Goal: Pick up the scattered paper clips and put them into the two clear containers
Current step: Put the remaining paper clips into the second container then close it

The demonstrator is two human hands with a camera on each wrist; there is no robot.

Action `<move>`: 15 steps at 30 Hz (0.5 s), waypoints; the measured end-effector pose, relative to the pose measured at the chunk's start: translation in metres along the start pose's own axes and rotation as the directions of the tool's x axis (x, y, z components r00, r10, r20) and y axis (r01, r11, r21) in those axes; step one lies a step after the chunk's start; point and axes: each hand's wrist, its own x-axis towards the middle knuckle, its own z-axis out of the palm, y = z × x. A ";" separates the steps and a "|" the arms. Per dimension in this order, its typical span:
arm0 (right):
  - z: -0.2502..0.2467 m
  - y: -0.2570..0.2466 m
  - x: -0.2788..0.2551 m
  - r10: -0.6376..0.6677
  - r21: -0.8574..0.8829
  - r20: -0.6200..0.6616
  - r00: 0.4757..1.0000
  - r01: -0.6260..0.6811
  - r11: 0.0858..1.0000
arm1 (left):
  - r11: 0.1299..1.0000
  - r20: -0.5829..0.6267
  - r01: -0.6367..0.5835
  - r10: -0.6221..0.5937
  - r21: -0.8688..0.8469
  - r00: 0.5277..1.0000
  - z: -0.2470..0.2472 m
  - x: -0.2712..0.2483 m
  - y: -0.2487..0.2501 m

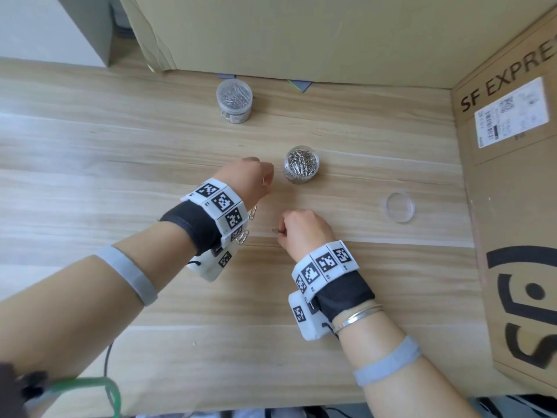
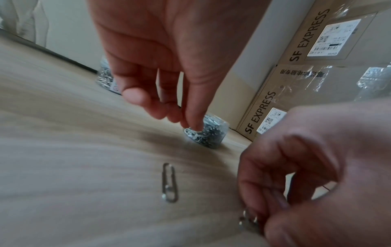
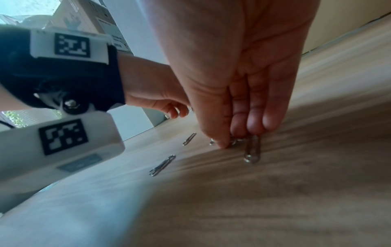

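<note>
My left hand (image 1: 259,176) hovers just left of the open clear container (image 1: 302,165), which is heaped with silver paper clips. In the left wrist view its fingertips (image 2: 190,122) pinch a small bunch of clips (image 2: 193,133) in front of that container (image 2: 217,133). My right hand (image 1: 297,229) is lower and nearer, and pinches several clips (image 3: 252,150) at the table top. Two loose clips (image 1: 252,213) (image 1: 243,236) lie beside my left wrist. A second clear container (image 1: 234,99), lidded and filled with clips, stands farther back.
A clear round lid (image 1: 399,207) lies on the wooden table (image 1: 376,297) to the right. A large SF Express cardboard box (image 1: 512,176) walls the right side, and another box (image 1: 301,34) closes the back. Marker bands wrap both wrists.
</note>
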 end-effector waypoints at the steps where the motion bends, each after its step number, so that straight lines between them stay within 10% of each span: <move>1: 0.000 -0.001 0.001 0.000 -0.003 0.012 1.000 0.000 1.000 | 1.000 0.024 0.018 -0.018 0.015 1.000 0.002 -0.003 -0.004; 15: 0.004 -0.003 0.004 -0.023 -0.049 0.000 1.000 0.023 0.999 | 0.998 0.080 -0.013 0.008 0.054 0.997 0.018 -0.017 -0.016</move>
